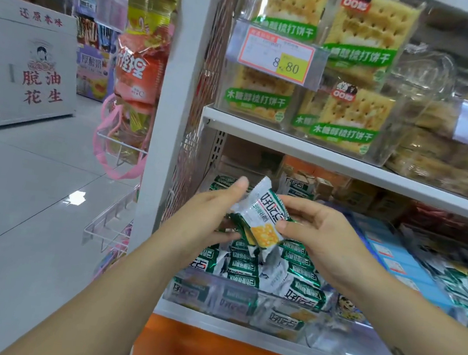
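1. Holding a small white-and-green foil biscuit packet [263, 218] with a yellow cracker picture, raised above the left end of a clear plastic bin [214, 292] on the lower white shelf [205, 318].
2. Gripping its left side with the left hand [211, 215], thumb on top, fingers curled beneath.
3. Pinching its right edge with the right hand [316, 233], between thumb and forefinger.
4. Below, heaped matching green-and-white packets [275, 266] up to the bin's front wall.
5. Above, near the upper white shelf's [289, 144] left edge, clear boxes of pale soda crackers [350, 114] behind an orange-bordered price tag [278, 57].

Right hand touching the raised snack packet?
Touching. Head view shows the right hand pinching the snack packet between thumb and fingers, no gap.
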{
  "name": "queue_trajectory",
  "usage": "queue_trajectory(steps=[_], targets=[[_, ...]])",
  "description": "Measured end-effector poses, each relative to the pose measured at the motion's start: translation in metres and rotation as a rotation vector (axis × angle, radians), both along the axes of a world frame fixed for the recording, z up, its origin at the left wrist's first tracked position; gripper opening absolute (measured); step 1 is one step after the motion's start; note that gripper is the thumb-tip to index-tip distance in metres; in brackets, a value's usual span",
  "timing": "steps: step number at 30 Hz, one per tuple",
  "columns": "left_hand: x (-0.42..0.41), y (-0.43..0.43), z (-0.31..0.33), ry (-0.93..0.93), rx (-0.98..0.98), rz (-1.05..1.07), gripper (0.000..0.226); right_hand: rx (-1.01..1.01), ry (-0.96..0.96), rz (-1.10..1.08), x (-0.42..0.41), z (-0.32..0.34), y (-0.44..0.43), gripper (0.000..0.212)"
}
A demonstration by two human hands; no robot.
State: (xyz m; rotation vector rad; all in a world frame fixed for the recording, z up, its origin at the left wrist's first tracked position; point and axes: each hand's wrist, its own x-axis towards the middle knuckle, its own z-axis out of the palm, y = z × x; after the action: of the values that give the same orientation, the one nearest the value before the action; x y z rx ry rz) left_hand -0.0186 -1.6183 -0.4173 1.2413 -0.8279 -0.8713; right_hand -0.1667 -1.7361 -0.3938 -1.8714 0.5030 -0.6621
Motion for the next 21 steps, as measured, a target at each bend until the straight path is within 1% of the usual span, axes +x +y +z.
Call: queue_trajectory(steps=[1,4,6,8,9,10,12,13,16,19,21], targets=[[-0.001,0.0,-0.001,-0.047,-0.015,-0.027,0.041,-0.011,-0.006,-0.002,0.001,0.0,0.001,0.034],[0.0,0.0,-0.003,-0.161,-0.035,0.004,0.029,-0.063,0.003,-0.016,0.004,-0.002,0.001,0.034],[0.001,0.0,-0.005,-0.225,-0.031,0.05,0.034,-0.163,0.11,-0.043,0.003,-0.001,-0.001,0.039],[0.002,0.002,-0.004,-0.315,-0.022,0.062,0.043,-0.18,0.221,0.015,0.002,0.003,-0.001,0.056],[0.002,0.003,-0.003,-0.357,-0.025,0.057,0.048,-0.163,0.245,0.072,0.002,0.005,-0.002,0.065],[0.001,0.004,-0.003,-0.388,-0.03,0.05,0.051,-0.152,0.257,0.131,0.002,0.008,-0.002,0.067],[0.0,0.003,-0.003,-0.42,-0.042,0.033,0.055,-0.17,0.28,0.217,0.001,0.012,-0.002,0.058],[0.001,0.002,-0.004,-0.429,-0.044,0.019,0.056,-0.191,0.291,0.227,0.002,0.014,-0.004,0.055],[0.006,0.002,-0.008,-0.486,-0.04,0.021,0.059,-0.281,0.336,0.177,0.006,0.017,-0.016,0.055],[0.016,0.002,-0.011,-0.694,0.003,0.207,0.053,-0.467,0.357,-0.011,0.016,0.018,-0.035,0.056],[0.019,0.002,-0.014,-0.763,-0.004,0.289,0.046,-0.596,0.378,-0.062,0.024,0.019,-0.042,0.06]])
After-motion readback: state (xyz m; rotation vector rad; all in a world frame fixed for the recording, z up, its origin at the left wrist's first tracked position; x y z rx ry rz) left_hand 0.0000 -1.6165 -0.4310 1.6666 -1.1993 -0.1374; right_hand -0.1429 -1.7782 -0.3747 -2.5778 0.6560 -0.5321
